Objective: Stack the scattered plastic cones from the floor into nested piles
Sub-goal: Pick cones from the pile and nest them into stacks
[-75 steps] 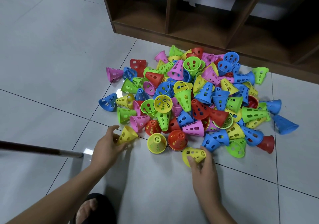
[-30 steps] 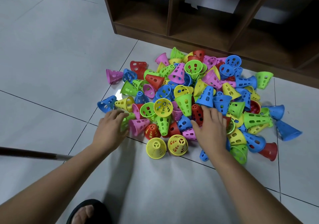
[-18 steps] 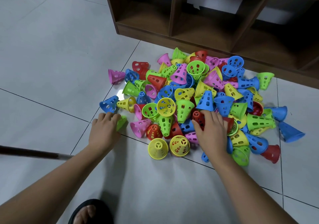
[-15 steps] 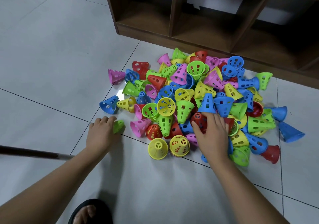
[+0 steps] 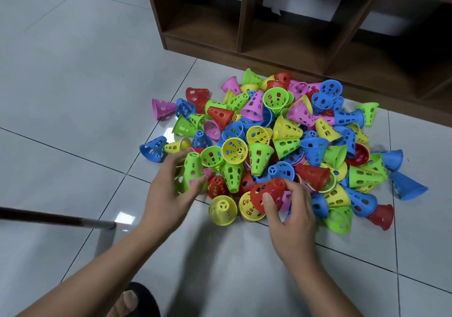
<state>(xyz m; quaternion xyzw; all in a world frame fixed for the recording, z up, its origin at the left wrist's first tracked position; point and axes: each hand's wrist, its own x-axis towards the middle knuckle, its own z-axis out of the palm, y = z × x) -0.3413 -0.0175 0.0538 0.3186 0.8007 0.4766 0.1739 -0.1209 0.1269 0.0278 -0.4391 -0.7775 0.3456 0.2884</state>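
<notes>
Your left hand (image 5: 168,194) grips a green cone (image 5: 191,173) and your right hand (image 5: 291,216) pinches a red cone (image 5: 267,192), both at the near side of the heap (image 5: 285,129) on the floor (image 5: 73,72).

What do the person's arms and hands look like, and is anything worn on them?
Both are bare. The left forearm and right forearm show no sleeve up to the picture's edge. The left hand and right hand carry no glove, and no ring, watch or bracelet is visible. The left hand is blurred, so small details there are uncertain.
</notes>
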